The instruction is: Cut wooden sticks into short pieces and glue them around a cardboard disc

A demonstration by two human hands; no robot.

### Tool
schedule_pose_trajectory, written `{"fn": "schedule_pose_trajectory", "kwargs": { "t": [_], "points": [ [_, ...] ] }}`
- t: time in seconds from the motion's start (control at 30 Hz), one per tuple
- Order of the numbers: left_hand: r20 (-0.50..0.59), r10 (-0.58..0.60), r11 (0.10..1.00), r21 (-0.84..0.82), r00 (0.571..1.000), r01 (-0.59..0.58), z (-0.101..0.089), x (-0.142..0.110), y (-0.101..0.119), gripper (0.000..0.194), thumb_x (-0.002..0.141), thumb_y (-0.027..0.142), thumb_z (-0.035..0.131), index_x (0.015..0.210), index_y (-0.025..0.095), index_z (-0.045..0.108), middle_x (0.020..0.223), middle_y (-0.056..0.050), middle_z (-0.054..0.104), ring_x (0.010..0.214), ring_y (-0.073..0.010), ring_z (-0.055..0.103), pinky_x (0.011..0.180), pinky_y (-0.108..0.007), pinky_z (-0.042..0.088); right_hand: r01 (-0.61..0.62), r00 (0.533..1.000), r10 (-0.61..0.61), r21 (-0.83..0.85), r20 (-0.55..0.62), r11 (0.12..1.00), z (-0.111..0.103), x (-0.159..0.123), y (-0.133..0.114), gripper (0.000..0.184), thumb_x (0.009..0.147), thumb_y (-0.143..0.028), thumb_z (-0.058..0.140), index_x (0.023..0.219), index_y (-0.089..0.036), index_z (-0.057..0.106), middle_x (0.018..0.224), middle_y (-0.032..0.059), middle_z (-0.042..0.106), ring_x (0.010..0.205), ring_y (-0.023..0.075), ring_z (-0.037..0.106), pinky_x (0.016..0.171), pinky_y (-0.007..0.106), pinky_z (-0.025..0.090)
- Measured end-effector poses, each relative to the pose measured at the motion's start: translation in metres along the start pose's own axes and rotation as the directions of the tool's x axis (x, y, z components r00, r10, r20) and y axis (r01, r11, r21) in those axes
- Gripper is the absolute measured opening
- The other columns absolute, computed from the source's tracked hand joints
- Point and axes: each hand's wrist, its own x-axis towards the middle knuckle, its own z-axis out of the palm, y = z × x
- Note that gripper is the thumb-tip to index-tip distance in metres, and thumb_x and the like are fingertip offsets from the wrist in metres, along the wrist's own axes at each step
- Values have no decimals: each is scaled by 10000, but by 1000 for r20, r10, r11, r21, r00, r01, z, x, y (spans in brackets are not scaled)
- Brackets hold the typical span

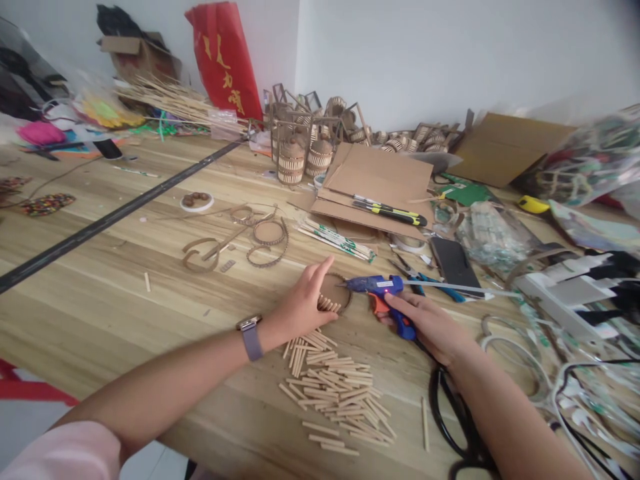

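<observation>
My left hand (pixel 303 303), with a watch on its wrist, rests around the near left side of a round cardboard base (pixel 334 288). Its index finger points up and its thumb stretches out below, fingers apart. A row of short wooden sticks (pixel 329 305) stands along the base's near edge, partly hidden by this hand. In my right hand (pixel 417 317) is a blue glue gun (pixel 383 287) with an orange trigger. Its nozzle points left at the rim of the base, and a long glue stick (pixel 450 287) juts from its back. Loose wooden sticks (pixel 345 393) lie piled below both hands.
Black-handled scissors (pixel 453 413) lie beside my right forearm, with tape rolls (pixel 515 357) farther right. Pliers (pixel 420 277), a dark phone (pixel 453 263) and cardboard sheets (pixel 375 180) with box cutters (pixel 390 210) are beyond. Small stick-sided buckets (pixel 291 160) stand at the back.
</observation>
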Motion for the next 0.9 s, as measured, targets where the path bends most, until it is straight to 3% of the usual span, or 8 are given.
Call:
{"fn": "schedule_pose_trajectory", "kwargs": {
  "t": [0.07, 0.1, 0.2, 0.27, 0.33, 0.43, 0.63, 0.9],
  "points": [
    [2, -2, 1000, 1, 1000, 2, 0, 0, 0, 1134, 654, 97, 785, 1483, 336, 49, 1417, -110, 351, 1320, -275, 373, 1102, -435, 349, 63, 996, -77, -265, -42, 962, -8, 2, 1, 387, 717, -553, 641, 825, -183, 659, 683, 36, 662, 593, 166, 593, 563, 278, 461],
    [4, -3, 1000, 4, 1000, 3, 0, 0, 1, 1133, 652, 96, 784, 1483, 334, 52, 1414, -111, 355, 1318, -275, 374, 1103, -436, 347, 108, 983, -161, -440, -84, 891, -11, 1, 1, 350, 752, -516, 610, 851, -185, 668, 689, 41, 663, 606, 183, 596, 574, 298, 460],
    [8, -4, 1000, 12, 1000, 4, 0, 0, 1, 1115, 658, 99, 774, 1485, 321, 60, 1411, -113, 355, 1321, -279, 367, 1103, -448, 346, 196, 854, -506, -829, -118, 524, -6, -10, -3, 224, 806, -376, 576, 872, -190, 682, 835, 102, 683, 776, 259, 623, 695, 374, 474],
    [7, -3, 1000, 14, 1000, 3, 0, 0, 1, 1100, 664, 103, 765, 1485, 315, 66, 1419, -113, 345, 1330, -280, 353, 1106, -452, 339, 318, 805, -591, -875, 46, 365, 9, -25, -8, 141, 832, -297, 561, 804, -205, 665, 870, 104, 678, 839, 263, 623, 745, 376, 476],
    [10, -12, 1000, 9, 1000, 11, 0, 0, 1, 1095, 664, 108, 763, 1486, 315, 70, 1423, -110, 339, 1336, -278, 344, 1110, -445, 333, 467, 839, -473, -801, 269, 374, 29, -40, -14, 117, 846, -199, 545, 801, -223, 651, 810, 51, 674, 779, 205, 638, 679, 295, 486],
    [22, -45, 999, 0, 999, 45, 0, 1, 1, 1106, 654, 117, 773, 1487, 320, 75, 1408, -109, 349, 1322, -272, 362, 1099, -427, 345, 519, 851, -311, -762, 422, 386, 54, -58, -20, 119, 834, -153, 583, 859, -230, 670, 826, 29, 664, 779, 184, 646, 674, 263, 480],
    [23, -55, 998, -4, 998, 56, -1, 1, 3, 1114, 652, 128, 780, 1488, 326, 73, 1398, -112, 359, 1301, -268, 388, 1087, -418, 354, 487, 872, -163, -787, 461, 379, 68, -59, -20, 160, 872, -115, 537, 832, -198, 669, 886, 41, 638, 792, 157, 641, 712, 233, 467],
    [25, -65, 998, -7, 998, 66, -1, 1, 2, 1114, 653, 133, 778, 1486, 336, 67, 1400, -102, 358, 1309, -267, 380, 1088, -410, 350, 525, 851, -273, -710, 449, 469, 65, -56, -14, 188, 887, -114, 496, 791, -189, 640, 830, 33, 619, 740, 143, 608, 668, 231, 447]
  ]
}}
